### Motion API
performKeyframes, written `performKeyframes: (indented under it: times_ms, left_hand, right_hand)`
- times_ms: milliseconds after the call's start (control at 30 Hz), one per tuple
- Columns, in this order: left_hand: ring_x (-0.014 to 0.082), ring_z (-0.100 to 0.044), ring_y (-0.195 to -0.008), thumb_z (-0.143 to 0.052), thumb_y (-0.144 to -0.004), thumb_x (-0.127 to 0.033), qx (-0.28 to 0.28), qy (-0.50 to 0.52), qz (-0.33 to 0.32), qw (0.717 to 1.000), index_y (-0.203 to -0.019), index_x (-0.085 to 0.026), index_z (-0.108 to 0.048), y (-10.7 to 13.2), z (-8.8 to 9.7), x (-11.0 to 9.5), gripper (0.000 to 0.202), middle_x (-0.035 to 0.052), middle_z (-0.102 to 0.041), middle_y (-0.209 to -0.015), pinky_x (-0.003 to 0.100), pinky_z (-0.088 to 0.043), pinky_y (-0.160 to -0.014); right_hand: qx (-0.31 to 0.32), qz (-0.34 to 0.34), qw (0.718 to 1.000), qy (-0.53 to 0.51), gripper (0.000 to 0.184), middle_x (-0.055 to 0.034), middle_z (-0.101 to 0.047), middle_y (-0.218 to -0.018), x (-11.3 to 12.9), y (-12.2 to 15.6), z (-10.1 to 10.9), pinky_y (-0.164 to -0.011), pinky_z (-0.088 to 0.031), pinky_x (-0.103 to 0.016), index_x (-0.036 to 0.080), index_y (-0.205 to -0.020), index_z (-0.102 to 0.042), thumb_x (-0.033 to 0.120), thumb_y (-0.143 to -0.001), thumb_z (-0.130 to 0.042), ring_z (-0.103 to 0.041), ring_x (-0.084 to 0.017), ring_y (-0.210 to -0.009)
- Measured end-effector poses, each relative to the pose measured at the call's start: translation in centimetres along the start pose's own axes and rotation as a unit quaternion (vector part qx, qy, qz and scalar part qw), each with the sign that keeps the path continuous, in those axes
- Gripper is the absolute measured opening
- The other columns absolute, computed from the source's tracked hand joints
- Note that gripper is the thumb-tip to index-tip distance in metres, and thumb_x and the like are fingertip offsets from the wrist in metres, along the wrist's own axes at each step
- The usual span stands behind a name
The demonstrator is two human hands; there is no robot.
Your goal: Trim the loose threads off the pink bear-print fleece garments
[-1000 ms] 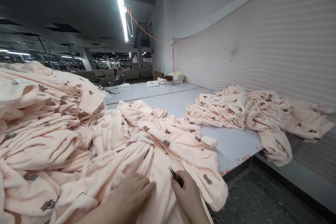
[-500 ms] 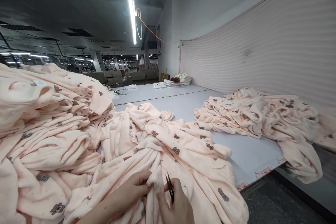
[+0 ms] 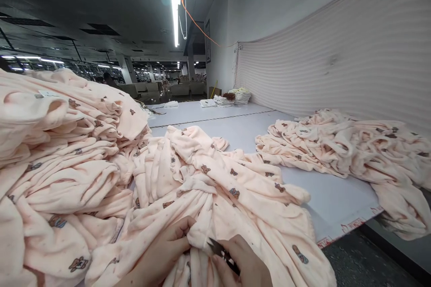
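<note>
A pale pink fleece garment (image 3: 215, 175) with small bear prints lies spread before me. My left hand (image 3: 171, 242) pinches a gathered fold of it between thumb and fingers. Just to the right, my right hand (image 3: 242, 260) is closed around dark thread snips (image 3: 222, 253). Their pointed blades are apart and aim up and left, close to the pinched fold. Whether the tips touch the fabric I cannot tell.
A tall heap of similar pink garments (image 3: 67, 157) rises at the left. Another pile (image 3: 336, 143) hangs over the right edge of the white table (image 3: 323, 193). Stacked white pieces (image 3: 239, 96) stand at the far end, by the wall with a striped cloth (image 3: 303, 67).
The snips have swung from nearly upright to pointing more left, with their tips nearer the fold. My right hand has turned with them. The left hand still pinches the garment; the view has shifted slightly.
</note>
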State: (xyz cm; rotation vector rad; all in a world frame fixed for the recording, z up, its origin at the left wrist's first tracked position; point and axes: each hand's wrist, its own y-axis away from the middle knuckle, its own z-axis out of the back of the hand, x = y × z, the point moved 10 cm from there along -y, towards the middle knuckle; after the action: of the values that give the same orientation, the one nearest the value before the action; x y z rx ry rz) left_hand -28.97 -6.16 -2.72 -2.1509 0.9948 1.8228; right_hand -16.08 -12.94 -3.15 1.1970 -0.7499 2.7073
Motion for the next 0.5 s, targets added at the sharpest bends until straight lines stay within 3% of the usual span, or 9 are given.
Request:
performKeyframes:
  times_ms: [133, 333, 500]
  left_hand:
    - [0.0162, -0.056, -0.068, -0.073, -0.067, -0.023, 0.018, 0.054, 0.012, 0.998, -0.072, -0.017, -0.058, 0.01, -0.28, 0.54, 0.017, -0.0021, -0.063, -0.066, 0.027, -0.042, -0.067]
    - [0.0156, -0.056, -0.069, -0.075, -0.066, -0.025, 0.025, 0.046, 0.016, 0.998, -0.071, -0.017, -0.058, -0.12, 0.04, 0.9, 0.02, -0.001, -0.064, -0.068, 0.025, -0.042, -0.066]
    - [0.0169, -0.057, -0.071, -0.075, -0.066, -0.022, 0.034, 0.057, 0.017, 0.998, -0.071, -0.017, -0.058, 0.07, -0.06, 0.7, 0.018, -0.0025, -0.062, -0.065, 0.026, -0.042, -0.068]
  right_hand:
    - [0.017, -0.011, 1.0, -0.01, 0.052, -0.0014, -0.064, -0.069, -0.09, -0.27, -0.64, -0.054, -0.045, -0.022, 0.027, -0.08, -0.07, 0.065, -0.088, -0.035, -0.064, -0.015, -0.06]
    - [0.022, -0.028, 0.999, -0.005, 0.051, -0.0022, -0.065, -0.07, -0.42, -0.23, -0.76, -0.056, -0.044, -0.023, 0.026, -0.076, -0.069, 0.063, -0.089, -0.035, -0.065, -0.017, -0.065]
    - [0.021, -0.027, 0.999, -0.034, 0.045, -0.0002, -0.064, -0.07, 0.01, -0.46, -0.27, -0.053, -0.043, -0.022, 0.029, -0.083, -0.071, 0.062, -0.086, -0.042, -0.063, -0.015, -0.06]
